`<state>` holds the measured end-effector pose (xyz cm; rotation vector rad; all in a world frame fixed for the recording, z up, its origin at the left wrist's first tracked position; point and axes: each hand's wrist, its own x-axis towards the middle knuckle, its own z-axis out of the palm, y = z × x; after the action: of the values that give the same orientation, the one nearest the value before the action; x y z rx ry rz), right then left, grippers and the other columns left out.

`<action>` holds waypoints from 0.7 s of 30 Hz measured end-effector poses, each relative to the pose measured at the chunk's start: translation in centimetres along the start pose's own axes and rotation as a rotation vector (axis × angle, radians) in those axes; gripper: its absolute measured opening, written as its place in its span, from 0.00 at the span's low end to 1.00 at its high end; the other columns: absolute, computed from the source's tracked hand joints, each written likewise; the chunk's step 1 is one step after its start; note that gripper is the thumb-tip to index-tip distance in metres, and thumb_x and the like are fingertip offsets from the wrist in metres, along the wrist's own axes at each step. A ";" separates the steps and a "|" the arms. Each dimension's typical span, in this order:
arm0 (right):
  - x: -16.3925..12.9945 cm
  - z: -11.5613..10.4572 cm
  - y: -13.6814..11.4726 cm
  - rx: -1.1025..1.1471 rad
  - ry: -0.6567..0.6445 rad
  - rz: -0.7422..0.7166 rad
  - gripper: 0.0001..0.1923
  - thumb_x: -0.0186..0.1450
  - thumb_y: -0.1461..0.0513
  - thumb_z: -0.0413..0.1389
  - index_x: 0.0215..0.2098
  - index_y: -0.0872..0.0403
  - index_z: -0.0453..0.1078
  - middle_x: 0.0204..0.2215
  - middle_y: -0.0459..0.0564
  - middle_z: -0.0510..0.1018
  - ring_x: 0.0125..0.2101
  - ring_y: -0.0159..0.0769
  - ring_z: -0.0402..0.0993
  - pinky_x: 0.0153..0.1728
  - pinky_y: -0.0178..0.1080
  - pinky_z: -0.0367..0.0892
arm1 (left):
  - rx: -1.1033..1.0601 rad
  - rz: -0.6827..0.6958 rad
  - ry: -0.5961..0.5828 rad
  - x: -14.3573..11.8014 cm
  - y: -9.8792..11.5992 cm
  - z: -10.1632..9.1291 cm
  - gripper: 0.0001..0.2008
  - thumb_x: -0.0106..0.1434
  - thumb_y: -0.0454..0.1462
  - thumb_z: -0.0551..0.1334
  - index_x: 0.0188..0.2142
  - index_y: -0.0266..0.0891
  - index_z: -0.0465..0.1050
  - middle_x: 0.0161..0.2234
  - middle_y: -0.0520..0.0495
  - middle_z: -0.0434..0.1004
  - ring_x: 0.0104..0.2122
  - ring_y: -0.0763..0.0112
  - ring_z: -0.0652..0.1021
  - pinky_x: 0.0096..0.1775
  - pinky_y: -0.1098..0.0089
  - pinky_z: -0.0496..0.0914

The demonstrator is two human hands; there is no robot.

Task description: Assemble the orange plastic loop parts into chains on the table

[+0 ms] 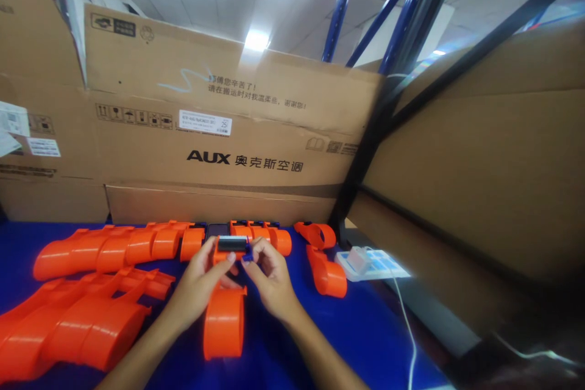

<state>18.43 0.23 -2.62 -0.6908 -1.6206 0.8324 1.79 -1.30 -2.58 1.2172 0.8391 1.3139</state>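
An orange tape dispenser (223,320) hangs upright in front of me, its round hub low and its head raised between my hands. Across that head lie a black roller (232,244) and a pale toothed blade (233,237). My left hand (205,271) is closed around the head's left side, thumb below the roller. With thumb and fingers, my right hand (272,274) pinches a small dark blue part (247,253) at the head's right end. How that part is attached cannot be made out.
Rows of orange dispensers (112,250) lie left and behind, with more orange frames (95,323) at front left. Two dispensers (326,274) lie right, near a white power strip (370,265) with a cable. Cardboard (228,189) walls the blue table's back; a black post (361,158) stands right.
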 end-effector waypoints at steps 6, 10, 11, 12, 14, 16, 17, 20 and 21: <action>0.1 -0.1 0.1 -0.068 0.023 -0.001 0.15 0.64 0.57 0.59 0.26 0.51 0.58 0.26 0.44 0.65 0.29 0.33 0.62 0.31 0.35 0.62 | -0.047 -0.015 0.018 0.0 -0.1 0.0 0.26 0.56 0.46 0.70 0.51 0.39 0.71 0.33 0.47 0.80 0.28 0.61 0.82 0.31 0.65 0.77; 0.2 -0.3 0.2 -0.095 0.004 -0.005 0.14 0.64 0.58 0.59 0.26 0.51 0.59 0.26 0.44 0.65 0.29 0.34 0.62 0.31 0.36 0.62 | -0.046 -0.013 0.015 0.0 -0.2 0.0 0.25 0.57 0.45 0.70 0.51 0.40 0.70 0.34 0.47 0.80 0.29 0.61 0.82 0.32 0.65 0.77; 0.3 -0.3 0.1 -0.096 -0.011 0.002 0.15 0.63 0.57 0.60 0.26 0.51 0.59 0.26 0.44 0.65 0.29 0.34 0.62 0.31 0.36 0.62 | -0.057 -0.014 0.020 0.0 -0.2 0.1 0.25 0.56 0.44 0.70 0.51 0.40 0.70 0.34 0.47 0.80 0.29 0.61 0.82 0.32 0.65 0.77; 0.3 -0.4 0.0 -0.100 -0.025 0.009 0.15 0.63 0.57 0.60 0.25 0.51 0.59 0.26 0.44 0.65 0.29 0.34 0.63 0.31 0.36 0.62 | -0.071 -0.014 0.026 0.0 -0.1 0.2 0.26 0.55 0.44 0.71 0.51 0.40 0.71 0.35 0.47 0.80 0.29 0.62 0.82 0.32 0.65 0.77; 0.4 -0.6 -0.2 -0.114 -0.045 0.015 0.15 0.63 0.56 0.61 0.25 0.51 0.59 0.26 0.44 0.66 0.29 0.34 0.63 0.31 0.36 0.63 | -0.098 -0.009 0.034 0.0 0.1 0.4 0.27 0.53 0.42 0.73 0.50 0.40 0.72 0.36 0.47 0.80 0.29 0.62 0.82 0.32 0.65 0.77; 0.4 -0.9 -0.5 -0.134 -0.064 -0.002 0.15 0.62 0.56 0.61 0.26 0.51 0.61 0.27 0.45 0.66 0.30 0.35 0.63 0.33 0.37 0.63 | -0.114 0.000 0.031 -0.1 0.2 0.5 0.26 0.52 0.42 0.73 0.50 0.40 0.72 0.38 0.46 0.80 0.31 0.61 0.82 0.32 0.66 0.77; 0.3 -1.1 -0.7 -0.132 -0.072 -0.019 0.15 0.62 0.56 0.62 0.26 0.51 0.61 0.28 0.45 0.66 0.31 0.35 0.64 0.33 0.37 0.63 | -0.119 -0.001 0.028 -0.1 0.3 0.5 0.25 0.53 0.43 0.72 0.49 0.40 0.72 0.38 0.46 0.80 0.31 0.61 0.82 0.32 0.67 0.77; 0.4 -1.6 -0.9 -0.018 -0.052 -0.048 0.14 0.62 0.53 0.62 0.29 0.51 0.62 0.29 0.45 0.66 0.31 0.35 0.63 0.33 0.37 0.63 | -0.140 -0.059 -0.005 -0.2 0.4 0.5 0.21 0.57 0.45 0.70 0.46 0.39 0.72 0.33 0.47 0.80 0.30 0.61 0.83 0.29 0.69 0.75; 0.5 -1.7 -1.0 0.043 -0.025 -0.034 0.14 0.62 0.52 0.61 0.31 0.50 0.63 0.30 0.45 0.66 0.30 0.35 0.64 0.32 0.36 0.64 | -0.153 -0.099 -0.023 -0.3 0.4 0.4 0.21 0.57 0.46 0.70 0.47 0.39 0.72 0.31 0.47 0.80 0.29 0.60 0.83 0.29 0.69 0.75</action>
<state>19.99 0.33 -1.36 -0.6228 -1.6282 0.8522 2.04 -1.67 -2.13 1.0562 0.7590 1.2579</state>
